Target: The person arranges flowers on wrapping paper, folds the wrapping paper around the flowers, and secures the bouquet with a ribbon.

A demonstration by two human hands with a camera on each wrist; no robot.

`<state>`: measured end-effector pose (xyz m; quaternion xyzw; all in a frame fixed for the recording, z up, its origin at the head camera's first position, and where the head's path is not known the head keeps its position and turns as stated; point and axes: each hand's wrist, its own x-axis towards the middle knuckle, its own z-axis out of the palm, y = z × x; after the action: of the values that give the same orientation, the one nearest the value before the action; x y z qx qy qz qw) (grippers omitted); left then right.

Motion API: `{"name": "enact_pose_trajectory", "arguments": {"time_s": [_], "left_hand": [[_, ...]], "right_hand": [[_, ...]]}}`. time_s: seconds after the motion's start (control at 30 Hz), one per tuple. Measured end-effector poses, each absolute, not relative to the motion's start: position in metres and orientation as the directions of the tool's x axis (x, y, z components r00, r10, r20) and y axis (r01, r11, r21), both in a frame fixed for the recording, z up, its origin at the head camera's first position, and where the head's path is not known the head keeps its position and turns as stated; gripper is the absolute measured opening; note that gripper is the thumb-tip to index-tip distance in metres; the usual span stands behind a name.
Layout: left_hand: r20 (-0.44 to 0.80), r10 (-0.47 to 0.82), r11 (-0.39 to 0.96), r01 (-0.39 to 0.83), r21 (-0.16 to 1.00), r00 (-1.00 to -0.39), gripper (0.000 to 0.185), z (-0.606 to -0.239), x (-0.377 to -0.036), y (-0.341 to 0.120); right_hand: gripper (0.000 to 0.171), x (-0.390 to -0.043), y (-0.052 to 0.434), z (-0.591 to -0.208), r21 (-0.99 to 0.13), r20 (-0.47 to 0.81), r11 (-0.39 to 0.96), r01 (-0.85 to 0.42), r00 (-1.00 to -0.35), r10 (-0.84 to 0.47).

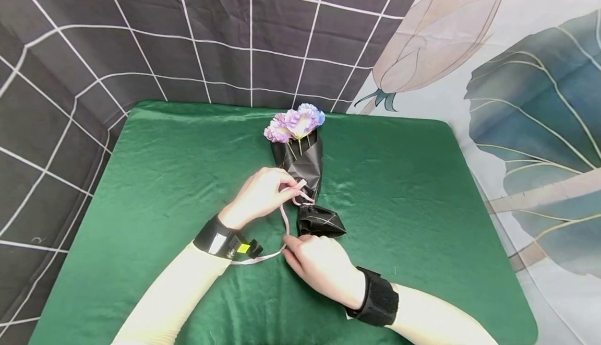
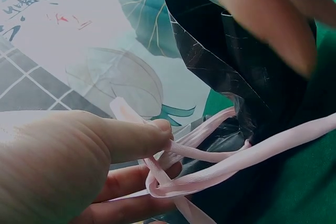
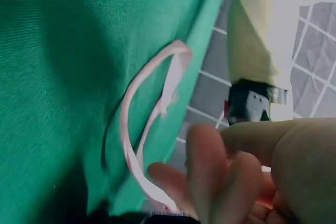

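A bouquet of lilac and blue flowers [image 1: 300, 121] lies on the table in black wrapping paper [image 1: 307, 162]. At the gathered neck of the paper, a pink ribbon [image 2: 268, 153] is looped around it. My left hand [image 1: 263, 193] pinches the ribbon between thumb and fingers, with a short end sticking up past the thumb. From there the ribbon's long tail curves down over the cloth. My right hand [image 1: 324, 266] is below the folded paper bottom [image 1: 321, 221], fingers loosely bent; its fingertips overlap the ribbon tail [image 3: 128, 124] in the head view. It looks blurred in the left wrist view.
A green cloth [image 1: 188, 152] covers the table. Behind and to the left hangs a dark curtain with a white grid [image 1: 225, 37]; at the right is a light drape with a painted flower and leaves [image 1: 540, 99]. Both wrists wear black straps [image 1: 375, 298].
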<state>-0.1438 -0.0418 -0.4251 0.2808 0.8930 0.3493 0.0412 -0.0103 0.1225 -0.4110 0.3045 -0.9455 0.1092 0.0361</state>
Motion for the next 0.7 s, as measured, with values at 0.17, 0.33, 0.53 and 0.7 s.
{"name": "enact_pose_trajectory", "arguments": {"time_s": [0.17,0.33,0.53,0.7], "left_hand": [[0.114,0.526,0.606,0.466,0.645,-0.843,0.008,-0.425,-0.143,-0.042],[0.111,0.536,0.594,0.467,0.655,-0.837,0.008,-0.424,-0.143,-0.041],[0.119,0.535,0.59,0.471,0.656,-0.837,0.008,-0.426,-0.142,-0.041],[0.118,0.541,0.597,0.479,0.644,-0.833,0.008,-0.427,-0.142,-0.043]], "right_hand": [[0.012,-0.012,0.11,-0.421,-0.115,0.033,0.813,-0.571,-0.82,-0.571],[0.015,-0.013,0.104,-0.43,-0.071,-0.037,0.827,-0.558,-0.827,-0.561],[0.024,-0.014,0.102,-0.431,-0.059,-0.086,0.834,-0.548,-0.83,-0.551],[0.026,-0.013,0.103,-0.419,-0.088,-0.051,0.821,-0.565,-0.82,-0.57]]}}
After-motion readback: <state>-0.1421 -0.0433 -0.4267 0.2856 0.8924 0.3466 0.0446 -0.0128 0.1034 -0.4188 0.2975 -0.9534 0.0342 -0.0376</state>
